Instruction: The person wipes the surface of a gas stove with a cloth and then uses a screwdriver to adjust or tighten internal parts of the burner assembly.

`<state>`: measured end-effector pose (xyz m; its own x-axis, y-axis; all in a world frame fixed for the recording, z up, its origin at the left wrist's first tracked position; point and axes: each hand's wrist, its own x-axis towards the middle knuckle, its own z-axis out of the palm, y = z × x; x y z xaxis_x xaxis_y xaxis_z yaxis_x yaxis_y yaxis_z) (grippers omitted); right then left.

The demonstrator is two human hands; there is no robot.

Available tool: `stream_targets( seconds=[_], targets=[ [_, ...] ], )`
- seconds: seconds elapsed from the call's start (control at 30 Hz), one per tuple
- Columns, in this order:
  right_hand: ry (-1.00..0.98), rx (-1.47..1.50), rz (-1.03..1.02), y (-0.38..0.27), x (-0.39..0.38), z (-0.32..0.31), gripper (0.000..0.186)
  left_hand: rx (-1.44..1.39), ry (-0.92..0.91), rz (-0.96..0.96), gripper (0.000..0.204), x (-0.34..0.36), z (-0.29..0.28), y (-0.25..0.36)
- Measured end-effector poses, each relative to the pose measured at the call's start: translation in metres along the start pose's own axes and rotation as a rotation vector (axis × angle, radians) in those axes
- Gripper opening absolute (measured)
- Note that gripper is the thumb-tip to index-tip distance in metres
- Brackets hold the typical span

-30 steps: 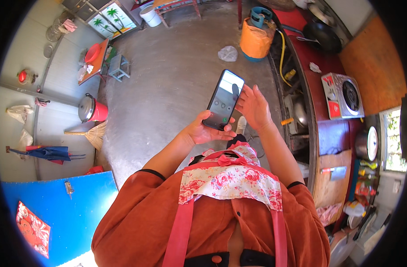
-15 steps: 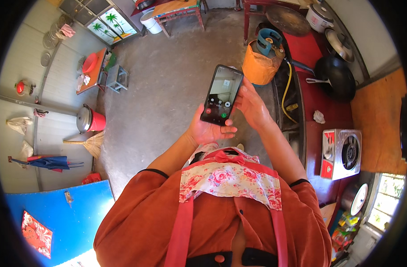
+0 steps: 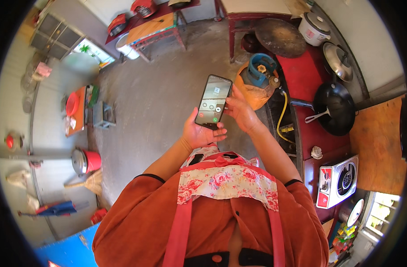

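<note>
A black smartphone (image 3: pixel 213 102) with a lit call screen showing a red and a green round button is held upright, tilted slightly, in front of my apron. My left hand (image 3: pixel 199 132) is closed round its lower end, thumb along the left edge and fingertips showing at the bottom right. At the phone's right edge, my right hand (image 3: pixel 244 115) grips the side with bent fingers; some fingertips are hidden by the phone. A floral apron (image 3: pixel 225 180) with red straps covers my rust-coloured top.
A gas cylinder (image 3: pixel 259 78) in an orange cover stands ahead to the right, its yellow hose (image 3: pixel 283 115) running beside the red counter (image 3: pixel 308 120). On that counter are a black wok (image 3: pixel 334 109) and a gas stove (image 3: pixel 338 181). Leftward stand a red bucket (image 3: pixel 93 160) and a broom (image 3: pixel 91 182).
The whole view has shifted, with the room's far end coming further in and the blue panel sliding down out of sight. Both hands keep the phone between them, now slightly further left.
</note>
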<state>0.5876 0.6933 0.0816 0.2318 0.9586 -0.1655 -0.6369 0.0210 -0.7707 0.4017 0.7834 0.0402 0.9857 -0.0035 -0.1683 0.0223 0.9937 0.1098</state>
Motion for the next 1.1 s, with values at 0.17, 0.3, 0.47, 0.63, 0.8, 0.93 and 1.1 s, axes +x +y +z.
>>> stream_targets(
  seconds=[0.17,0.3,0.47,0.63,0.8,0.93,1.1],
  targets=[
    [0.141,0.037,-0.065,-0.034,0.062,-0.028,0.070,0.096,0.032,-0.175,0.082,0.065,0.010,0.090],
    [0.270,0.069,-0.074,-0.053,0.098,-0.073,0.066,-0.020,0.042,-0.303,0.084,0.135,0.002,0.132],
    [0.396,0.131,-0.077,-0.088,0.138,-0.121,0.062,-0.039,0.081,-0.405,0.081,0.218,-0.011,0.164],
    [0.448,0.100,-0.068,-0.131,0.177,-0.167,0.059,-0.018,0.109,-0.441,0.079,0.294,-0.010,0.193],
    [0.627,0.134,-0.020,-0.161,0.234,-0.224,0.050,-0.088,0.101,-0.499,0.078,0.371,-0.015,0.225],
    [0.831,0.092,-0.087,-0.186,0.298,-0.285,0.043,-0.098,0.110,-0.583,0.078,0.446,-0.026,0.264],
    [1.044,0.126,-0.022,-0.221,0.379,-0.336,0.031,-0.046,0.027,-0.670,0.078,0.540,-0.053,0.332]
  ],
)
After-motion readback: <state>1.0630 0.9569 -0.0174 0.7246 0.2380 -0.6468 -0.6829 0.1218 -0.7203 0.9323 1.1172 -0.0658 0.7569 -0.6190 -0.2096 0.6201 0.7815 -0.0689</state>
